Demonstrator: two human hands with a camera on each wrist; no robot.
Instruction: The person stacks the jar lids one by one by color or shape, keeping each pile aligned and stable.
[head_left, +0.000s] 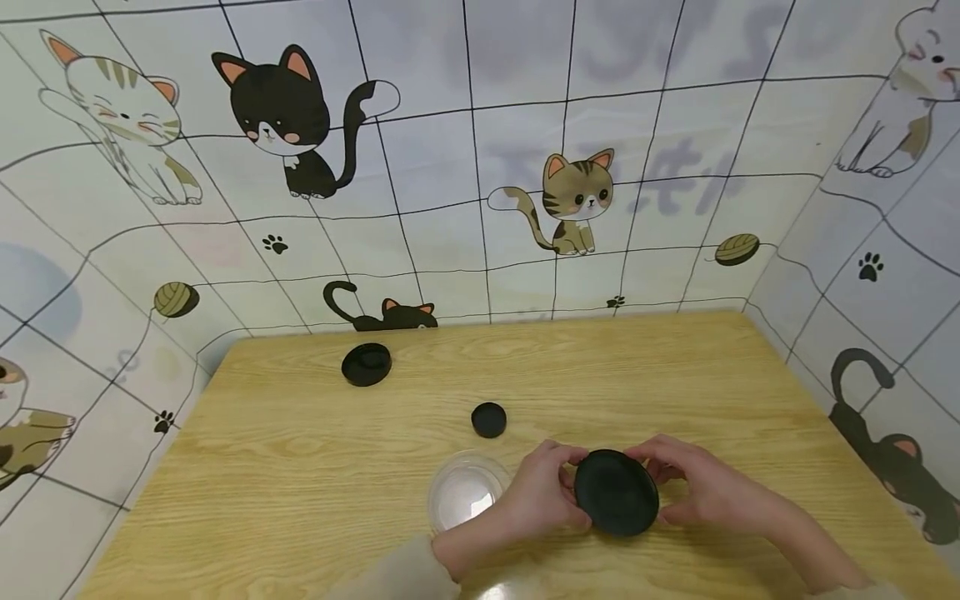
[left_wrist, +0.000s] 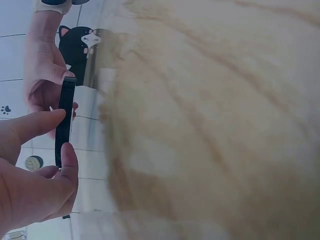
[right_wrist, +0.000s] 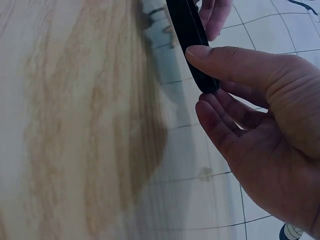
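Near the front of the table, a shallow round black disc (head_left: 617,493), like a lid, is held between both hands with its flat face tilted towards the head camera. My left hand (head_left: 543,492) pinches its left edge. On the opposite edge, the thumb and fingers of my right hand (head_left: 701,487) grip it. Seen edge-on in the left wrist view, the disc (left_wrist: 64,125) is thin; a line runs along its rim in the right wrist view. Just left of the left hand lies a clear round container (head_left: 467,493), partly covered by that hand and forearm.
A small black round piece (head_left: 489,420) lies mid-table behind the clear container. Farther back on the left is a black round dish (head_left: 367,364) with a raised rim. The wood-grain table (head_left: 300,467) meets cat-printed walls (head_left: 450,192) at the back and sides.
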